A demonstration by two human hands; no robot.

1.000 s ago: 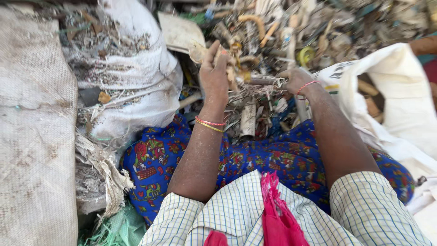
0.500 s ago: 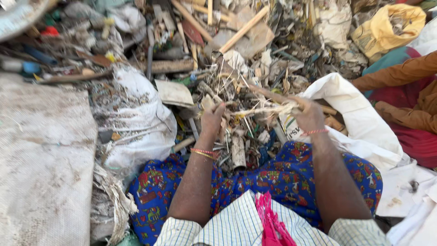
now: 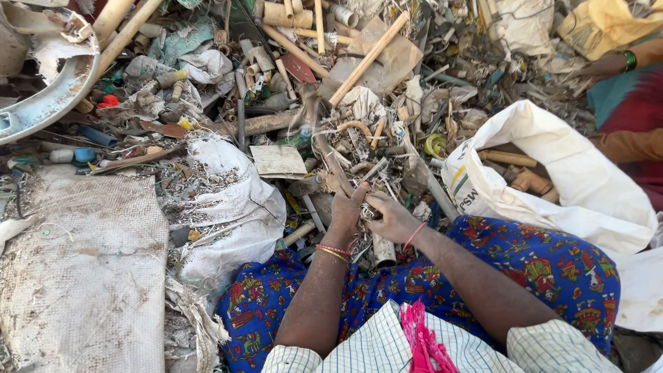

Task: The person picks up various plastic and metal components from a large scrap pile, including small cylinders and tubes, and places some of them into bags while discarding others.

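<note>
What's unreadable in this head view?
- Left hand and right hand: what their fingers pinch is too small and lost in the grey scrap pile.
- White woven sack: contents mostly hidden by its cloth.
- Another person's orange sleeve: cut off by right edge.

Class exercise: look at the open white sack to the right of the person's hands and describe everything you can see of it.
The white sack looks like woven plastic, creased and slightly soiled, with some dark and green-yellow print near its mouth. It lies slumped on its side, mouth open toward the scrap pile. Inside, several tan tube-like pieces show. Its lower edge rests against the person's blue patterned cloth. The right hand works near its mouth without touching it. Its far end runs toward the right edge of the picture.
</note>
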